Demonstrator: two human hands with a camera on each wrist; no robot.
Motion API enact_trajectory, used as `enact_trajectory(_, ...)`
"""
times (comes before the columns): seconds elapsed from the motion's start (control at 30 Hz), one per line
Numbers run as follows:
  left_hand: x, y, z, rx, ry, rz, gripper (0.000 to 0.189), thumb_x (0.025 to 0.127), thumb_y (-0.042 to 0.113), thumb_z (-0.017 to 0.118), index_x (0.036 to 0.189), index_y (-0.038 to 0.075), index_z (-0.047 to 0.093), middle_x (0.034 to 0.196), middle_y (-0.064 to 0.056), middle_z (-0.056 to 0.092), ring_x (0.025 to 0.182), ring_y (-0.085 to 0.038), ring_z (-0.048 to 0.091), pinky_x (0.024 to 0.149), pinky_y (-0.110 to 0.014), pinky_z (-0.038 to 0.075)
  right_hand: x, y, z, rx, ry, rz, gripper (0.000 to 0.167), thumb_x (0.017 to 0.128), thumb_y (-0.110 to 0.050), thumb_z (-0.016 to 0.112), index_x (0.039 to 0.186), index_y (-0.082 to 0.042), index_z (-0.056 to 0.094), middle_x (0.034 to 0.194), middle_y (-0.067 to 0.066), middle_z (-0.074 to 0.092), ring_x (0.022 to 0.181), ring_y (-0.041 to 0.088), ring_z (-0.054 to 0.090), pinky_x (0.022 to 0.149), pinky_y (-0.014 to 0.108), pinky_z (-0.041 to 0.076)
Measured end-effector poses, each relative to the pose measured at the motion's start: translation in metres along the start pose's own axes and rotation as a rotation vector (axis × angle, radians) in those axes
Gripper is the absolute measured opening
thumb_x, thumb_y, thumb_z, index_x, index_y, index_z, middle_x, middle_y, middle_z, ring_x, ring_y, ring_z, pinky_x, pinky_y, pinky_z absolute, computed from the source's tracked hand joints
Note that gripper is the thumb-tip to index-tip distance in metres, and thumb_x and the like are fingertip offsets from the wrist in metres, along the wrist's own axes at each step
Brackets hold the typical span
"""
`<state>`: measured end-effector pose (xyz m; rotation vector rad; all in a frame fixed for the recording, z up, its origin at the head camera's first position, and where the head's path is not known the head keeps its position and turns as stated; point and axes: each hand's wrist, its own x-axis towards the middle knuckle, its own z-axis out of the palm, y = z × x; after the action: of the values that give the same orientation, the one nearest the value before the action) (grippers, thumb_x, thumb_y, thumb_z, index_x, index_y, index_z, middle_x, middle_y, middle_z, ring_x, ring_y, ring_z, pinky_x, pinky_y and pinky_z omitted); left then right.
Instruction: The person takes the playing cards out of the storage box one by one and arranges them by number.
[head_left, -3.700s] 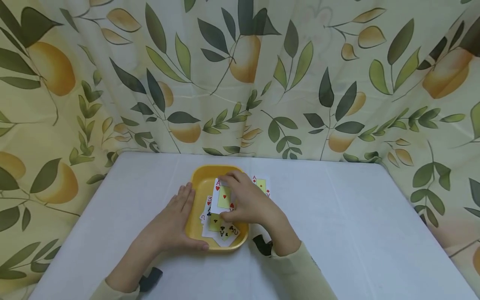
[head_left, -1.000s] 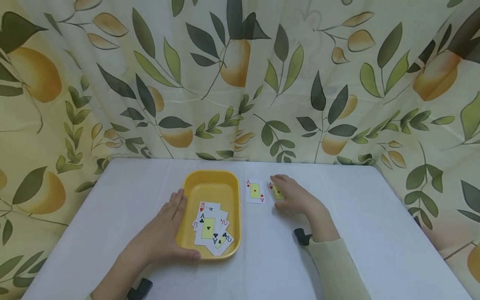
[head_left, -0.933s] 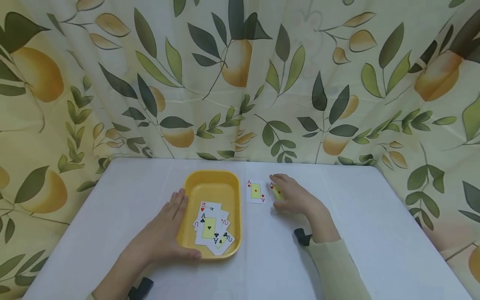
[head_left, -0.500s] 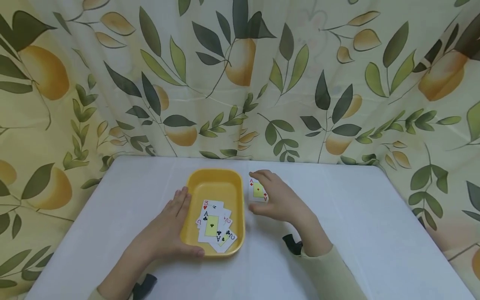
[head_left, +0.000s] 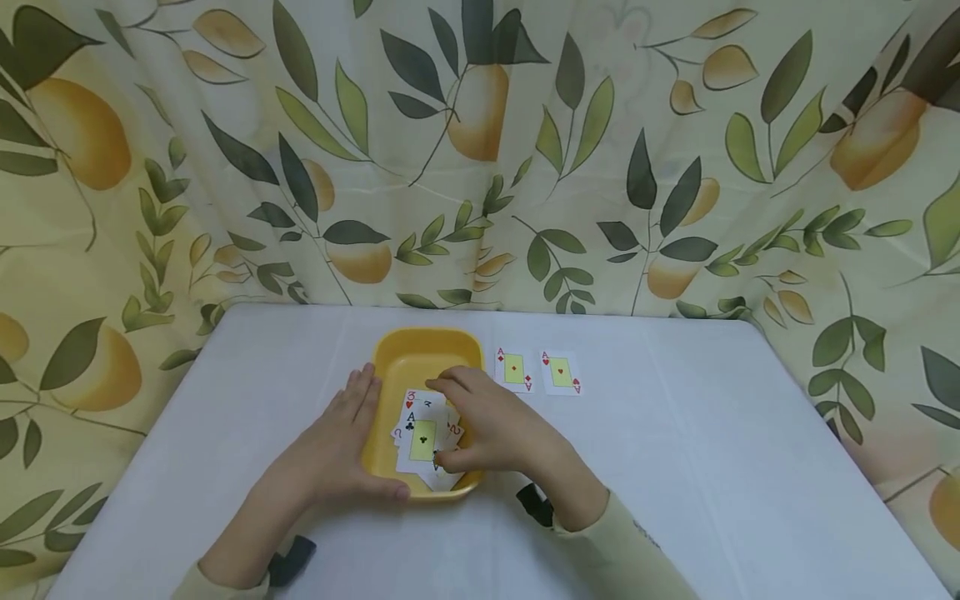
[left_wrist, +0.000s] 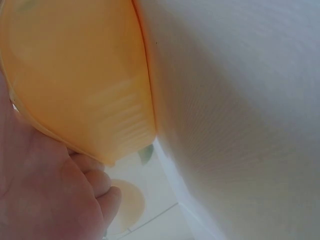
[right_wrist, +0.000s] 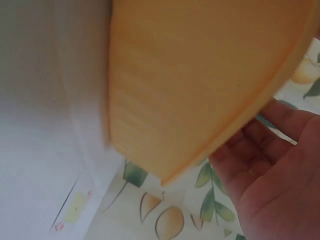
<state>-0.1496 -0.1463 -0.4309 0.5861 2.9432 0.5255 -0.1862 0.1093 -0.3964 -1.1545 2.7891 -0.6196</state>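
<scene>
A yellow plastic tray [head_left: 420,347] stands on the table with several playing cards piled in its front part. The ace of clubs [head_left: 423,442] lies on top, overlapping a three of hearts [head_left: 427,398]. Along the tray's left rim my left hand [head_left: 330,450] rests with extended fingers, the thumb at the front rim. Over the tray's right side reaches my right hand [head_left: 502,425], its thumb close to the ace of clubs and its fingers spread apart from the thumb. In the right wrist view the right hand [right_wrist: 275,175] shows beyond the tray's outer wall [right_wrist: 200,75].
To the right of the tray an ace of diamonds [head_left: 513,368] and an ace of hearts [head_left: 560,372] lie face up side by side. A white cloth covers the table [head_left: 712,467]. Behind it hangs a fruit-patterned curtain [head_left: 465,183].
The ace of hearts, earlier pinched over the tray in my right hand, now lies beside the ace of diamonds. My right hand has come back left over the tray. The left hand stays at the rim.
</scene>
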Motion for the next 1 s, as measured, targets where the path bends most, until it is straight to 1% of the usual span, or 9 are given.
enact_trajectory(0.13,0.001,-0.003,-0.001,-0.001,0.013,0.018,0.148,0.056,0.091,0.066,0.159,-0.001,0.011,0.168,-0.015,-0.001,0.155,-0.034,0.002,0.123,-0.051,0.019,0.013,-0.006,0.006,-0.034,-0.028,-0.008,0.085,0.071,-0.044,0.080,0.144,-0.011,0.049,0.138,-0.003,0.049,0.126,0.011,0.045,0.109,0.028,0.044)
enact_trajectory(0.27,0.001,-0.004,-0.001,-0.006,0.025,0.031,0.149,0.056,0.092,0.064,0.158,-0.002,0.012,0.168,-0.017,0.001,0.154,-0.035,0.003,0.123,-0.052,0.020,0.023,-0.013,0.015,-0.071,-0.088,0.017,0.088,0.070,-0.046,0.080,0.144,-0.010,0.049,0.139,-0.001,0.049,0.126,0.015,0.045,0.108,0.028,0.045)
enact_trajectory(0.4,0.001,-0.003,0.000,-0.010,0.018,0.031,0.149,0.055,0.095,0.060,0.158,-0.001,0.012,0.168,-0.016,0.000,0.155,-0.034,0.003,0.123,-0.051,0.019,0.026,-0.016,0.028,-0.159,-0.148,0.031,0.089,0.071,-0.049,0.079,0.145,-0.010,0.049,0.139,0.002,0.049,0.123,0.016,0.046,0.107,0.028,0.046)
enact_trajectory(0.53,0.000,-0.002,-0.001,0.001,0.017,0.027,0.149,0.055,0.096,0.058,0.158,-0.001,0.012,0.168,-0.016,0.000,0.155,-0.034,0.003,0.123,-0.051,0.020,0.026,-0.018,0.037,-0.241,-0.137,0.014,0.091,0.070,-0.054,0.079,0.143,-0.010,0.050,0.135,0.002,0.051,0.117,0.016,0.047,0.102,0.027,0.048)
enact_trajectory(0.67,-0.001,-0.001,-0.001,0.005,0.020,0.027,0.149,0.056,0.096,0.059,0.158,-0.002,0.013,0.168,-0.016,0.000,0.154,-0.035,0.004,0.123,-0.051,0.020,0.025,-0.018,0.041,-0.274,-0.128,0.018,0.093,0.069,-0.059,0.079,0.143,-0.011,0.050,0.133,0.002,0.051,0.114,0.015,0.048,0.099,0.027,0.050)
enact_trajectory(0.83,-0.001,-0.002,0.000,0.010,0.024,0.033,0.148,0.057,0.096,0.058,0.158,-0.003,0.014,0.168,-0.017,0.000,0.154,-0.036,0.006,0.123,-0.052,0.021,0.024,-0.020,0.042,-0.301,-0.151,0.026,0.097,0.068,-0.063,0.079,0.144,-0.010,0.050,0.129,0.001,0.051,0.112,0.014,0.048,0.097,0.026,0.051)
enact_trajectory(1.0,0.000,-0.002,0.001,0.005,0.018,0.017,0.148,0.056,0.094,0.062,0.159,0.000,0.012,0.168,-0.014,-0.002,0.155,-0.033,0.004,0.123,-0.051,0.020,0.023,-0.021,0.041,-0.356,-0.178,0.037,0.093,0.069,-0.064,0.080,0.140,-0.010,0.053,0.122,0.000,0.052,0.104,0.013,0.047,0.092,0.023,0.051)
